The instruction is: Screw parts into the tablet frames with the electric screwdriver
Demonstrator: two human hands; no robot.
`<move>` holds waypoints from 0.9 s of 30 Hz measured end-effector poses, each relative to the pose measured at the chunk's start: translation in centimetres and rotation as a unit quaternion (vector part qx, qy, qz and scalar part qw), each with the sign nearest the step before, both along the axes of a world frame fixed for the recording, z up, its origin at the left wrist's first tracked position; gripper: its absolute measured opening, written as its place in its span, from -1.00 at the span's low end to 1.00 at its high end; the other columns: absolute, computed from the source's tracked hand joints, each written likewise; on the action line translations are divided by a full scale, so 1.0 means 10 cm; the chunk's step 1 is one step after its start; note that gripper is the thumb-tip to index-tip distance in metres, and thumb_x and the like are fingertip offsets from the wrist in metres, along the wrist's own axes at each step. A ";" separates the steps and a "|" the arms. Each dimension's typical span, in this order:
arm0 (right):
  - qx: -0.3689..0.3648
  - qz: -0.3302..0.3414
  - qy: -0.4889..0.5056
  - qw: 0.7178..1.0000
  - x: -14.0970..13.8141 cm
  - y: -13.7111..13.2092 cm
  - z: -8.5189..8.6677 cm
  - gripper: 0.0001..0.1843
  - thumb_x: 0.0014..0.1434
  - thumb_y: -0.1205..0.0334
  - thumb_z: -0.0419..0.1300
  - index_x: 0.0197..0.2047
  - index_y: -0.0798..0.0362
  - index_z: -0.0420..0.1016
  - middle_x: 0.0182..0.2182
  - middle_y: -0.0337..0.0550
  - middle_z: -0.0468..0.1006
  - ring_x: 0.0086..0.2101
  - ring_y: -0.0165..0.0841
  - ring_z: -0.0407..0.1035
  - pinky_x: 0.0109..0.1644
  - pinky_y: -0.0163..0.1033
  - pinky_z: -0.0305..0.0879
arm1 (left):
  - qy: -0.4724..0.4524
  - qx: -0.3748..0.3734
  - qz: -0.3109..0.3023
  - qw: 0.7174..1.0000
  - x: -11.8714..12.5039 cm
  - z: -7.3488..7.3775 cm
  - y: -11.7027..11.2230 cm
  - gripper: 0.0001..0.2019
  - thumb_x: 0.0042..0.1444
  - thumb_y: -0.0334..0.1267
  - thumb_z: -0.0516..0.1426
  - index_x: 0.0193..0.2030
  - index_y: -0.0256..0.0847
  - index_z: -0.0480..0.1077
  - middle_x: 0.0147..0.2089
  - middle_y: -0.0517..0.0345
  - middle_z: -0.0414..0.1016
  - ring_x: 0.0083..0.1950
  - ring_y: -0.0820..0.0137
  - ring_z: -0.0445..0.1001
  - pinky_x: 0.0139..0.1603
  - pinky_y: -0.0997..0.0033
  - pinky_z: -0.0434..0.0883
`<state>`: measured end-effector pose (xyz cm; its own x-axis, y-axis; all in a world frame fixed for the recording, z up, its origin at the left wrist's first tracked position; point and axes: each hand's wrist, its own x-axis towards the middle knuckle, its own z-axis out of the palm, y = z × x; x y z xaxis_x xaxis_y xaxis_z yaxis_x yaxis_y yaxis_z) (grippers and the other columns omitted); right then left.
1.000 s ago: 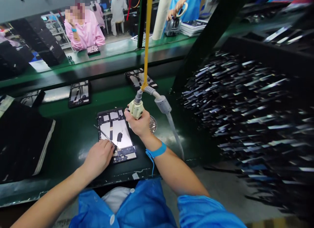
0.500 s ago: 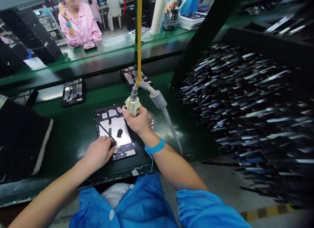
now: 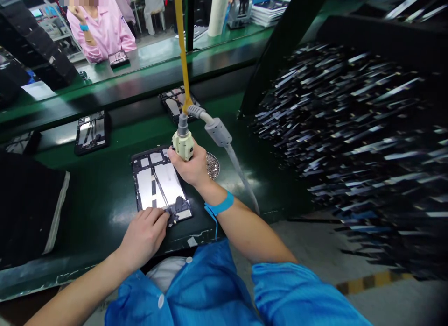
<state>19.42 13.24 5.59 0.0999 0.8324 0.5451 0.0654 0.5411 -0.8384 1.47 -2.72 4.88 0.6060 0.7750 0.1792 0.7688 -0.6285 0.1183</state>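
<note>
An opened tablet [image 3: 164, 179] lies on the green bench with its pale inner plate showing. My left hand [image 3: 145, 235] is closed at its lower edge, fingertips on the end of a thin black flex cable [image 3: 161, 188] that lies slantwise across the plate. A small black flap [image 3: 179, 204] sits beside that end. My right hand [image 3: 192, 165] is wrapped round a cream electric screwdriver [image 3: 183, 145] at the tablet's upper right; the tool's tip is hidden. Behind this hand stands a round dish of small screws [image 3: 213, 166], partly covered.
A yellow strap [image 3: 183, 50] and grey cable [image 3: 238, 165] run from the screwdriver. More opened tablets [image 3: 91, 131] lie farther back. A black stack [image 3: 28, 204] stands at left, a large pile of dark strips [image 3: 350, 144] at right. A person in pink [image 3: 101, 29] sits opposite.
The flex cable's lower end has come down and right onto the tablet's lower part, with my left hand following. The black flap has shifted lower right. My right hand still holds the screwdriver.
</note>
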 end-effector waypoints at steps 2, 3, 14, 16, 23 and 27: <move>-0.003 -0.001 0.001 1.000 0.00 0.00 0.00 -0.82 0.17 0.10 0.33 -0.20 -0.02 0.50 -0.38 -0.25 0.59 -0.37 -0.32 0.49 -0.17 -0.16 0.48 | -0.044 0.015 -0.019 0.999 -0.01 -0.08 -0.04 -0.74 0.33 -0.45 0.10 0.12 -0.32 0.45 0.02 -0.14 0.55 -0.02 0.14 0.52 -0.08 0.14 0.55; -0.005 0.000 0.001 1.000 0.00 0.00 0.00 -0.82 0.17 0.09 0.33 -0.20 -0.03 0.50 -0.37 -0.25 0.59 -0.37 -0.33 0.49 -0.17 -0.16 0.48 | -0.063 0.022 -0.027 0.997 -0.02 -0.13 -0.06 -0.73 0.32 -0.45 0.13 0.13 -0.32 0.45 0.04 -0.15 0.55 0.03 0.13 0.51 -0.03 0.13 0.55; 0.000 -0.007 -0.006 1.000 0.00 0.00 -0.01 -0.81 0.17 0.08 0.32 -0.20 -0.02 0.50 -0.37 -0.25 0.59 -0.34 -0.31 0.51 -0.15 -0.14 0.49 | -0.168 0.104 -0.034 0.980 -0.06 -0.37 -0.14 -0.66 0.19 -0.61 0.22 0.09 -0.35 0.47 -0.06 -0.13 0.60 0.00 0.17 0.54 0.01 0.15 0.53; 0.001 -0.008 -0.007 1.000 0.01 0.00 0.00 -0.81 0.18 0.08 0.32 -0.20 -0.03 0.50 -0.37 -0.25 0.59 -0.34 -0.31 0.50 -0.15 -0.15 0.49 | -0.168 0.095 -0.025 0.981 -0.05 -0.35 -0.15 -0.67 0.19 -0.60 0.22 0.09 -0.35 0.47 -0.05 -0.13 0.60 0.01 0.16 0.54 0.01 0.14 0.53; -0.004 -0.005 -0.007 1.000 0.00 0.00 -0.01 -0.82 0.18 0.09 0.32 -0.20 -0.02 0.51 -0.36 -0.24 0.60 -0.33 -0.31 0.51 -0.14 -0.16 0.50 | -0.161 0.059 0.012 0.985 -0.05 -0.35 -0.14 -0.70 0.25 -0.54 0.21 0.10 -0.24 0.49 -0.01 -0.07 0.58 0.07 0.15 0.52 0.11 -0.02 0.51; -0.011 -0.013 0.006 1.000 0.01 0.03 -0.07 -0.80 0.18 0.08 0.35 -0.19 -0.02 0.53 -0.35 -0.23 0.60 -0.32 -0.29 0.53 -0.13 -0.14 0.52 | -0.155 0.059 0.075 0.983 -0.10 -0.45 -0.20 -0.74 0.29 -0.44 0.23 0.06 -0.07 0.56 0.19 -0.08 0.51 0.39 -0.09 0.34 0.34 -0.52 0.23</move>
<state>19.51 13.50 4.93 0.1274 0.8413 0.5253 0.0687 0.5208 -0.8509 0.45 -4.73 0.33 0.3880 0.8144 0.4316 0.7926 -0.5338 0.2946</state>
